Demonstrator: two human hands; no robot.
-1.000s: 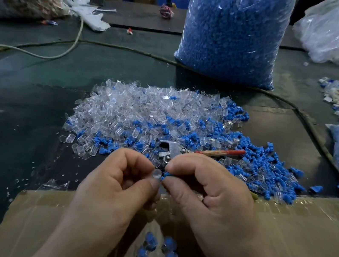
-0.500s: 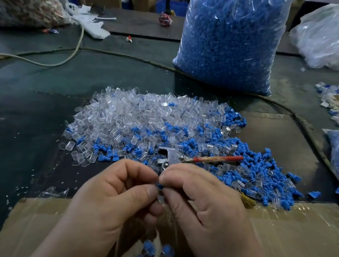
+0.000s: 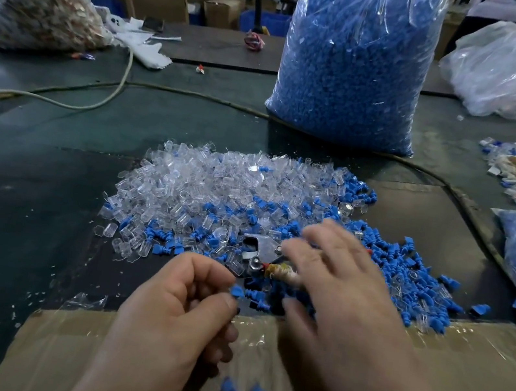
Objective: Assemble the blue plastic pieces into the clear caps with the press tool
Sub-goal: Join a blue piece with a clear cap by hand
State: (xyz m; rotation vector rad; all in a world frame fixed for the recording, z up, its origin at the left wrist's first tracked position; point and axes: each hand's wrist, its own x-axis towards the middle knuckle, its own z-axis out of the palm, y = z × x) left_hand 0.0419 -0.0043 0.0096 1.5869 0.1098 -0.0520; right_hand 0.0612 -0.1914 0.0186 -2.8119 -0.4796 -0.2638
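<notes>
Left hand [image 3: 175, 314] lower centre, fingers curled, pinching 1 blue piece [image 3: 237, 291]. Right hand [image 3: 345, 298] spread, blurred, over the press tool [image 3: 261, 247] at frame centre.

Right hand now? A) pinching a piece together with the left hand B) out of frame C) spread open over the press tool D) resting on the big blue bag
C: the right hand is motion-blurred, fingers spread, above the press tool; the left hand alone pinches a blue piece.
</notes>
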